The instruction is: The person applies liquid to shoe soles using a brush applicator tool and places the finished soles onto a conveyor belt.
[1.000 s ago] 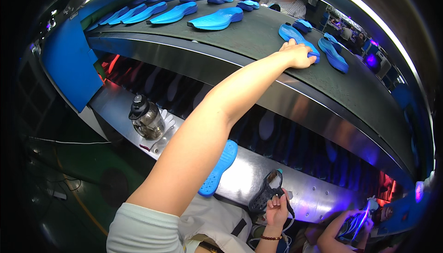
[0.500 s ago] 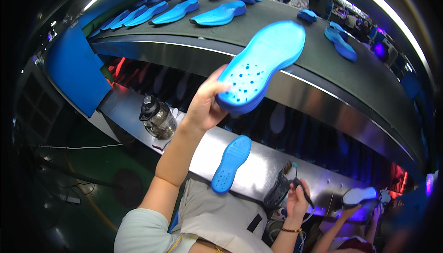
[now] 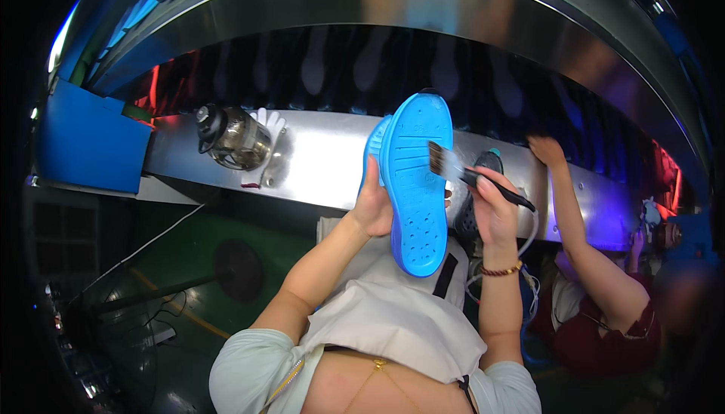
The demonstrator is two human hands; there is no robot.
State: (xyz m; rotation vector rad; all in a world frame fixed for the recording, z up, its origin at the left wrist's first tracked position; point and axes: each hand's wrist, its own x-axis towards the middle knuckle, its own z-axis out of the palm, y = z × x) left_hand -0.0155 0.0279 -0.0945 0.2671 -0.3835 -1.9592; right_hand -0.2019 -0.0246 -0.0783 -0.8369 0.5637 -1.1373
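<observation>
In front of my lap, my left hand is closed on the edge of a bright blue shoe sole, which stands nearly upright with its grooved, dimpled face showing. My right hand grips the black handle of a flat brush. The brush's brown bristles are at the sole's upper grooved part, touching or very close to it. A second blue sole shows behind the first, mostly hidden by it. Behind my right hand is a dark perforated object, partly covered.
A shiny metal ledge runs across, bearing a glass jug with a black lid and a white glove. Above it is the conveyor's metal side. At right, a co-worker's arm reaches over the ledge. A fan stands at lower left.
My left hand has come down from over the conveyor with a sole. My right hand has raised the brush to the sole's face. The view has tilted down; the co-worker's arm now reaches forward.
</observation>
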